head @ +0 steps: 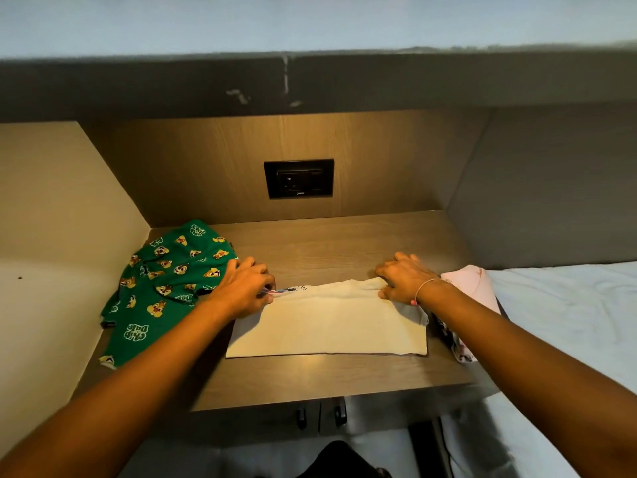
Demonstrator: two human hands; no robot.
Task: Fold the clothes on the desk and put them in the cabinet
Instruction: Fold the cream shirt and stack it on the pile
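A cream garment (327, 326) lies folded into a flat rectangle in the middle of the wooden desk (327, 377). My left hand (246, 288) pinches its far left corner, where a printed edge shows. My right hand (405, 277) grips its far right corner. A green garment with cartoon chipmunk prints (162, 288) lies crumpled at the desk's left, partly under my left forearm. A pink garment (470, 282) is bunched at the desk's right edge, behind my right wrist. Two cabinet door handles (320, 414) show below the desk's front edge.
A black socket panel (299, 178) sits in the wooden back wall. Beige side panels close the niche at left; a grey panel stands at right. A bed with a white sheet (565, 312) adjoins the desk on the right. A dark object (339, 460) lies on the floor below.
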